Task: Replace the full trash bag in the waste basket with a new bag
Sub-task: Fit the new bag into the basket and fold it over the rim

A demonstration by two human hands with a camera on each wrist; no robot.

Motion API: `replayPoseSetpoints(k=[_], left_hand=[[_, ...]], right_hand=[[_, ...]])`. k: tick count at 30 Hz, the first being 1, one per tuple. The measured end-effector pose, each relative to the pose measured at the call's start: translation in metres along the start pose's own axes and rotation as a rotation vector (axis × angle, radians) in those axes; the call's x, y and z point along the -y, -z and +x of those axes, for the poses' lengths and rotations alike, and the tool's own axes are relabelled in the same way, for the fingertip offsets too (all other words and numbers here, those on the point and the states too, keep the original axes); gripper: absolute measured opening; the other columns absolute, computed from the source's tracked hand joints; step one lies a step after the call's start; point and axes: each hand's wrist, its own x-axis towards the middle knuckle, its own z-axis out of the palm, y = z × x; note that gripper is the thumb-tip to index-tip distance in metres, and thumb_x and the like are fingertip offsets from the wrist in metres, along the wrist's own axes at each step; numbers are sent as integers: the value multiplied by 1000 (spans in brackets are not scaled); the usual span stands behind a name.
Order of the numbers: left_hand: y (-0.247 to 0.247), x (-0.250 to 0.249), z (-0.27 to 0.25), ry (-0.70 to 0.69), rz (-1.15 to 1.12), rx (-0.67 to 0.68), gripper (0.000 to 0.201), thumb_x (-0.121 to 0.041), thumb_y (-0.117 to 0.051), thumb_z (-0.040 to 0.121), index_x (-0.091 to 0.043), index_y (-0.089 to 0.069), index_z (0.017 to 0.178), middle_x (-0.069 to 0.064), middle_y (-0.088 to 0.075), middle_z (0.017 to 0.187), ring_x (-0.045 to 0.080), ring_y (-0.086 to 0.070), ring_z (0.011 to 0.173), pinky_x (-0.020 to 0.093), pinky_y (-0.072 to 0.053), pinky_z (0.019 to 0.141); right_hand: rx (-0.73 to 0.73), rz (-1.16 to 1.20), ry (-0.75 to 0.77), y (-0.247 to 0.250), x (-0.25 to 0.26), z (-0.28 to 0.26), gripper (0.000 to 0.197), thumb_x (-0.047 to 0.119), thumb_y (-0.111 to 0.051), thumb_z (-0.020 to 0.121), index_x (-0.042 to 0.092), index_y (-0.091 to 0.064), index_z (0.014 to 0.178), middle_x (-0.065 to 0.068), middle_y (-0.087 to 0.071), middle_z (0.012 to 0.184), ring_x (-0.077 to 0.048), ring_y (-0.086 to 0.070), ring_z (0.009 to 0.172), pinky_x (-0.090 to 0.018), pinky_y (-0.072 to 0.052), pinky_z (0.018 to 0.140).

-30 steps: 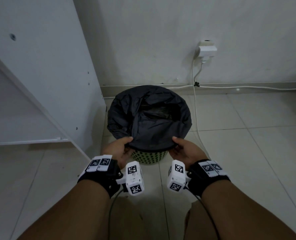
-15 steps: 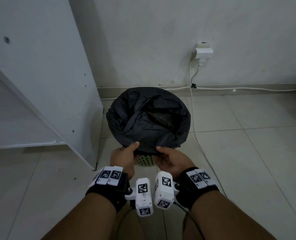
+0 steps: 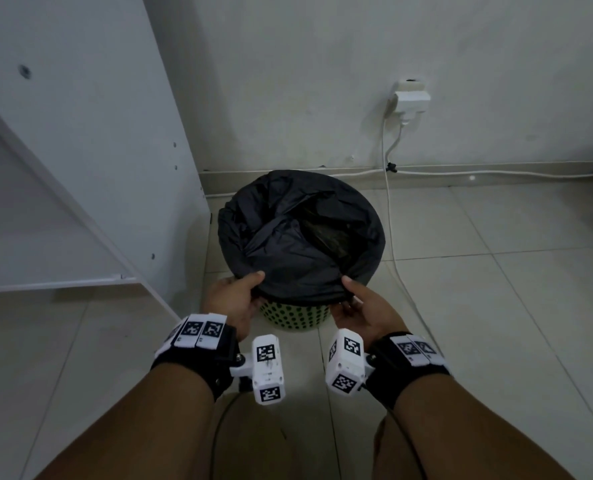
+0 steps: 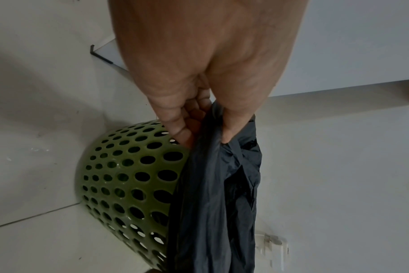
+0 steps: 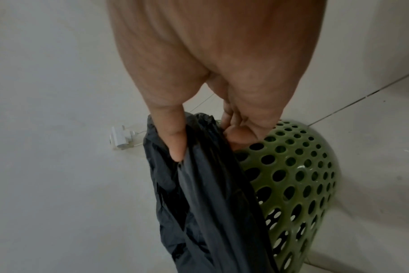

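The black trash bag sits in the green perforated basket on the floor by the far wall, its edge folded over the rim. Left hand and right hand each pinch the near edge, now wider apart than half a second ago.

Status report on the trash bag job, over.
Left hand and right hand each pinch the black bag at its near edge. Bag in the green basket, folded over the rim. White cable lies beside it.
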Motion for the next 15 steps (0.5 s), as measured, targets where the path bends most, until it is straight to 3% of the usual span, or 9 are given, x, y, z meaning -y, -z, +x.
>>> replayPoseSetpoints(k=[5,8,12,15], left_hand=[[0,1,-3,-23,14,-10,20,-7,-69,89,-5,-68,109,9,-75,102,19,-71,87,24,-57,56],[-1,2,-5,-40,5,-20,17,-10,-71,89,-7,-70,106,9,-76,103,20,-72,88,26,-58,61],[-6,5,-13,-41,-19,-38,10,-13,-72,89,-10,-69,97,8,-75,103,21,-71,91,31,-56,71],[-13,18,-24,-11,-32,15,27,-12,-78,84,-5,-69,109,9,-74,108,24,-70,98,31,-58,71]], right_hand=[[8,-95,27,3,-1,6,5,8,-62,92,6,-64,88,-4,-69,62,-12,-60,54,-18,-48,49],[-30,-125,21,0,1,5,10,7,-61,93,5,-61,83,-3,-62,54,-9,-52,39,-17,-42,40],[-71,-113,13,-6,4,1,15,2,-60,93,5,-58,79,-5,-55,69,-11,-44,53,-16,-40,37],[-82,-155,-6,-12,1,2,17,-1,-59,93,4,-57,76,-5,-59,59,-12,-46,56,-15,-42,36]])
